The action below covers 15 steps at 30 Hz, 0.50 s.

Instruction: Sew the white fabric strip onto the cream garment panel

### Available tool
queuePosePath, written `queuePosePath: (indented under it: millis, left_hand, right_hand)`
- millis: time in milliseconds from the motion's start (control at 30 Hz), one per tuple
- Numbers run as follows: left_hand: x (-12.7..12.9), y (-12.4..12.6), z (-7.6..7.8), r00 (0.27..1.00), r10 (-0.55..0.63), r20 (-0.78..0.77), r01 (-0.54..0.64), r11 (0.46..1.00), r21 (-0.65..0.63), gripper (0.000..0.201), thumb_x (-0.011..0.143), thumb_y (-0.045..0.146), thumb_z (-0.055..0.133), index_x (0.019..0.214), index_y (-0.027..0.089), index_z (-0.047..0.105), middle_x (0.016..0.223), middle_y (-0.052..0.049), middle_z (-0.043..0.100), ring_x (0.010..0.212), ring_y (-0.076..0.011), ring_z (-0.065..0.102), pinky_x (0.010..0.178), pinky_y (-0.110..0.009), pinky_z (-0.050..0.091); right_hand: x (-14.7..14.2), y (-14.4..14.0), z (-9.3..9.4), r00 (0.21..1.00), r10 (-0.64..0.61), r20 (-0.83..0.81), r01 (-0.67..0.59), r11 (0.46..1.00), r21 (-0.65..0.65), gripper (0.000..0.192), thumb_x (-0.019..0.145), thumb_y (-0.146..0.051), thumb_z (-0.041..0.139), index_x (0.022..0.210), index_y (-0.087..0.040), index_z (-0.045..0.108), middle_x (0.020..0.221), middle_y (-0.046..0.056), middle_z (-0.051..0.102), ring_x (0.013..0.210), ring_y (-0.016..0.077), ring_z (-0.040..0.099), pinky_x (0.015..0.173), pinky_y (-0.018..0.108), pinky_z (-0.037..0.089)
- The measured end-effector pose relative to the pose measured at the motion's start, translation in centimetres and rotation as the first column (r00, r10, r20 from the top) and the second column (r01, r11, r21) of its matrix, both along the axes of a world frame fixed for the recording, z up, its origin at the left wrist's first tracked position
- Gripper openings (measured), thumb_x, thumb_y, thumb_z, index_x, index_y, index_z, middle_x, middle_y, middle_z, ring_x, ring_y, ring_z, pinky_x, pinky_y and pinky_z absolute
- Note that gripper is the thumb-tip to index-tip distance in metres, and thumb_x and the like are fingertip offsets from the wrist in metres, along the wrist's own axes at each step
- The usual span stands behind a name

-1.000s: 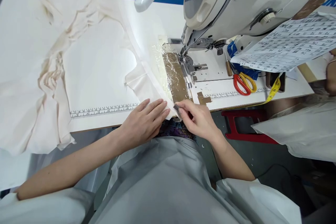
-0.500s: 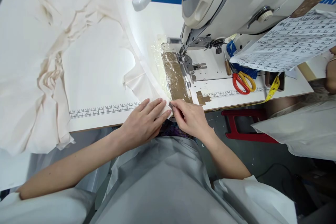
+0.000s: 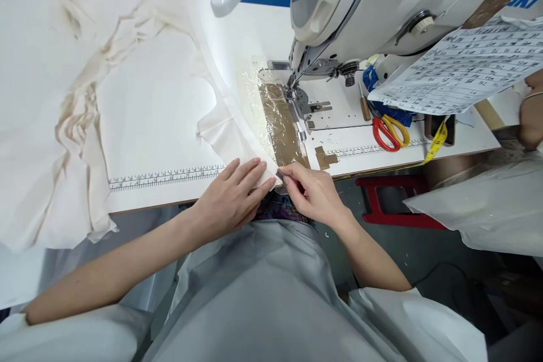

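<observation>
Cream fabric [image 3: 139,102] lies spread over the white sewing table [image 3: 169,195], one edge running toward the front edge of the table. My left hand [image 3: 231,201] rests flat on that fabric edge, fingers together and pointing right. My right hand [image 3: 311,192] pinches a small dark tool [image 3: 280,174] against the fabric corner right beside my left fingertips. The white sewing machine [image 3: 382,5] stands behind, its presser foot [image 3: 297,96] over a brown taped strip [image 3: 282,127] on the bed.
Red-and-yellow scissors [image 3: 388,131], a yellow tape measure [image 3: 436,144] and a printed paper sheet [image 3: 462,70] sit right of the needle. Printed rulers [image 3: 165,177] mark the table front. Another person's arm [image 3: 530,113] shows at the right edge. A red frame [image 3: 394,203] stands below.
My right hand has shifted slightly left and closer to the fabric corner with the small tool. My left hand has stayed flat on the fabric.
</observation>
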<state>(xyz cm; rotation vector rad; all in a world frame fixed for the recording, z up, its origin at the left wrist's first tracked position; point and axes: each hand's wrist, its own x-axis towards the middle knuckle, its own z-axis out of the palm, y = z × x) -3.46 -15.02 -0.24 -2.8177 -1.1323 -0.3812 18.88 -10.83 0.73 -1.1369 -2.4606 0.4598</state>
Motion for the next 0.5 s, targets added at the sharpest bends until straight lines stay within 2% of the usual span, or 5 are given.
queuePosePath:
  millis: [267, 400, 500]
  left_hand:
    - [0.2, 0.0, 0.3, 0.999, 0.016, -0.044, -0.015, 1.0, 0.016, 0.041, 0.095, 0.019, 0.047, 0.135, 0.012, 0.053, 0.137, -0.019, 0.057, 0.13, -0.0358, 0.053, 0.103, -0.053, 0.049]
    - [0.3, -0.1, 0.5, 0.998, 0.04, -0.044, -0.041, 0.999, -0.009, 0.041, 0.095, 0.018, 0.05, 0.135, 0.013, 0.054, 0.14, -0.02, 0.056, 0.133, -0.0357, 0.051, 0.103, -0.053, 0.048]
    - [0.3, -0.2, 0.5, 0.998, 0.044, -0.046, -0.045, 0.999, -0.026, 0.042, 0.095, 0.019, 0.05, 0.137, 0.014, 0.053, 0.142, -0.02, 0.054, 0.134, -0.0361, 0.05, 0.104, -0.054, 0.047]
  right_hand:
    - [-0.3, 0.2, -0.1, 0.999, 0.023, 0.041, -0.025, 0.999, 0.048, 0.022, 0.097, -0.018, 0.041, 0.102, -0.017, 0.063, 0.074, 0.002, 0.071, 0.06, 0.0155, 0.062, 0.055, 0.027, 0.032]
    - [-0.2, 0.2, 1.1, 0.979, 0.084, 0.186, -0.097, 0.993, 0.065, 0.024, 0.094, -0.015, 0.039, 0.095, -0.017, 0.063, 0.074, 0.004, 0.071, 0.064, 0.018, 0.064, 0.055, 0.029, 0.029]
    - [0.3, 0.5, 2.0, 0.955, 0.132, 0.265, -0.137, 0.991, 0.002, 0.023, 0.092, -0.015, 0.041, 0.091, -0.018, 0.063, 0.071, 0.004, 0.07, 0.062, 0.0185, 0.061, 0.055, 0.03, 0.027]
